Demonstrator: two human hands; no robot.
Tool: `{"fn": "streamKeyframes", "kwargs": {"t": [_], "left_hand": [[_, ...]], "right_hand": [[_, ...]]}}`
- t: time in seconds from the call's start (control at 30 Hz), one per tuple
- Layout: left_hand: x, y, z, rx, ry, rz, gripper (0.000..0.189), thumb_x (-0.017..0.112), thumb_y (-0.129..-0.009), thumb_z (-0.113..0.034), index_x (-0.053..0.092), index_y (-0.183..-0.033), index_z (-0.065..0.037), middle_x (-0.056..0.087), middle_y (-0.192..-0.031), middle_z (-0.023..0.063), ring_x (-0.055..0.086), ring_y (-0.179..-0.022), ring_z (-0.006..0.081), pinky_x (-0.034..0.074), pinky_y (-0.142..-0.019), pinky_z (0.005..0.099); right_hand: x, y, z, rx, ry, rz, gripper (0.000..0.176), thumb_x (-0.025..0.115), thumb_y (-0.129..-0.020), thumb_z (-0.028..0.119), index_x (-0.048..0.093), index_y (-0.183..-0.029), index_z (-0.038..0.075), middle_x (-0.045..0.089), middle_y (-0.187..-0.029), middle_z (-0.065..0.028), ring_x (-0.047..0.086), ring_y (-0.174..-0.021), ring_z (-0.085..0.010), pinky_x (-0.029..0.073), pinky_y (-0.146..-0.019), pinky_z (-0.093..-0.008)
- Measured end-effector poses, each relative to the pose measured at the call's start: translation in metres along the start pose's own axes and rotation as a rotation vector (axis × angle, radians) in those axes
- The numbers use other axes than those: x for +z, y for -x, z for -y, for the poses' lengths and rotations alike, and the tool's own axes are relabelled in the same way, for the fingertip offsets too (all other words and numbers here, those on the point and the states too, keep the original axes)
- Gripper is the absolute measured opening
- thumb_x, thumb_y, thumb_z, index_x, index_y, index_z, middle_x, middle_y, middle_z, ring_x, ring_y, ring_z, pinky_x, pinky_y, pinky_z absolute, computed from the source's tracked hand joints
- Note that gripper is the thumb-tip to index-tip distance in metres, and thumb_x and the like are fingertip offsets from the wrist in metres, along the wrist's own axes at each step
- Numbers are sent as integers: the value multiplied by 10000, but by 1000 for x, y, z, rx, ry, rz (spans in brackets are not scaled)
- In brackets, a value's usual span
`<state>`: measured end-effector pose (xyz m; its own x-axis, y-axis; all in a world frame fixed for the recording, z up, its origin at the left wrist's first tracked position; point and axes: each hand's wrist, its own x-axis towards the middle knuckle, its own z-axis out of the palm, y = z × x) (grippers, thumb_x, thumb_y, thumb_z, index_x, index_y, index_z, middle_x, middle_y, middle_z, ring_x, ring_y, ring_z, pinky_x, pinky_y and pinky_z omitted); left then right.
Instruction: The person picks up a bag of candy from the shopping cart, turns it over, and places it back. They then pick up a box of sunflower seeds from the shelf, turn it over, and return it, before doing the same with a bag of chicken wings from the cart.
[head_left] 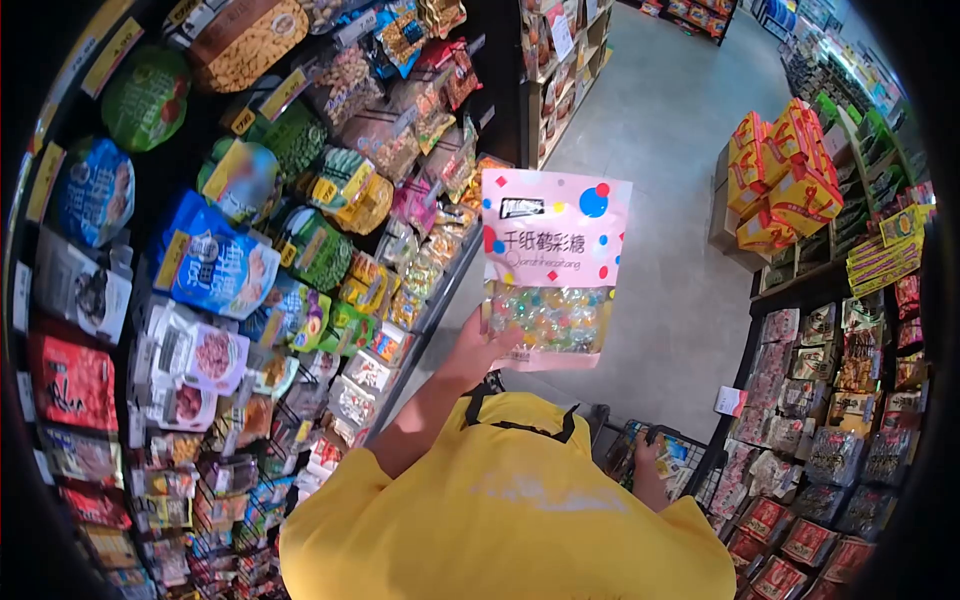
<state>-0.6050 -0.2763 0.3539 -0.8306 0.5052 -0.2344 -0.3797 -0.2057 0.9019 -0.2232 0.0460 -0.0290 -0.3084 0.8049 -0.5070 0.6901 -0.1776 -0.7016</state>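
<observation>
While snack shelves crowd the left side and the cart sits low, its handle gripped by the right hand, I judge the raised candy bag, pinched at one bottom corner by the left hand, could slip.

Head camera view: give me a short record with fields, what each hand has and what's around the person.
place: shop aisle with a grey floor
left hand: holds up a pink candy bag, gripping its lower left corner
right hand: on the shopping cart handle; grip unclear
left side: shelves of snack bags
right side: shelves of packets, and beyond them a stack of yellow and red boxes
clothing: yellow shirt
</observation>
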Motion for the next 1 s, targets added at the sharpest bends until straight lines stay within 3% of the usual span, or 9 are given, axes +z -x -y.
{"fn": "streamKeyframes", "kwargs": {"t": [0.07, 0.1, 0.17, 0.3, 0.4, 0.57, 0.67, 0.73, 1.0], "left_hand": [[-29, -8, -5, -11, -18, -8, 523, 638, -837, -101, 376, -1283, -20, 513, -1183, 72, 502, -1064, 150, 416, -908, 313], [-43, -12, -9, -6, -30, -42, 524, 639, -837, -102, 378, -1284, -18, 516, -1178, 73, 506, -1059, 149, 415, -910, 312], [-71, -21, -14, -49, -75, -99, 555, 584, -836, -7, 326, -1328, -32, 519, -1195, 104, 530, -1070, 185, 439, -910, 337], [-99, -29, -28, 4, 147, -27, 493, 513, -860, 1, 332, -1318, -23, 515, -1214, 123, 544, -1086, 227, 453, -927, 371], [-102, -34, -39, 17, 160, -65, 449, 564, -861, -42, 388, -1273, -9, 542, -1158, 79, 523, -1043, 152, 405, -915, 305], [-97, -53, -45, 13, 203, -94, 447, 569, -854, -37, 394, -1265, -13, 540, -1152, 72, 519, -1045, 149, 407, -908, 301], [-94, -62, -45, -36, 59, -132, 459, 559, -854, -28, 374, -1273, -44, 541, -1161, 87, 569, -1004, 170, 509, -789, 302], [-98, -71, -35, 2, 104, -107, 477, 612, -832, -17, 392, -1255, -14, 536, -1152, 60, 516, -1043, 131, 429, -882, 297], [-48, -99, -46, 88, 156, -239, 596, 612, -811, 2, 311, -1324, -34, 491, -1231, 76, 492, -1124, 177, 411, -941, 331]], "right_hand": [[20, -3, -19, 179, 341, 50, 582, 568, -831, 371, 398, -1206, -41, 567, -1081, -245, 587, -936, -374, 451, -773, -441], [31, 10, -3, 175, 330, 45, 582, 568, -831, 371, 398, -1206, -41, 567, -1081, -245, 587, -936, -374, 451, -773, -441], [45, 45, 32, 30, 414, -196, 347, 529, -869, 270, 500, -986, -55, 584, -953, -244, 572, -892, -396, 428, -772, -466], [67, 34, 68, -53, 509, -52, 467, 414, -921, 366, 476, -1026, -84, 548, -1000, -327, 525, -944, -476, 413, -791, -509], [85, 39, 104, -61, 502, -18, 489, 389, -932, 371, 461, -1087, -86, 540, -1049, -321, 520, -979, -472, 411, -805, -506], [113, 26, 131, -78, 610, 10, 443, 349, -948, 389, 438, -1163, 12, 580, -997, -289, 538, -937, -474, 424, -782, -522], [122, 48, 197, -100, 703, 53, 429, 332, -955, 388, 443, -1160, 27, 599, -981, -264, 562, -908, -455, 440, -770, -514], [132, 45, 219, -15, 754, 5, 405, 335, -958, 372, 454, -1146, 34, 612, -977, -238, 581, -897, -426, 458, -753, -505], [149, -28, 237, -99, 793, -86, 366, 355, -948, 387, 445, -1043, 46, 620, -907, -248, 601, -812, -430, 465, -693, -518]]}}
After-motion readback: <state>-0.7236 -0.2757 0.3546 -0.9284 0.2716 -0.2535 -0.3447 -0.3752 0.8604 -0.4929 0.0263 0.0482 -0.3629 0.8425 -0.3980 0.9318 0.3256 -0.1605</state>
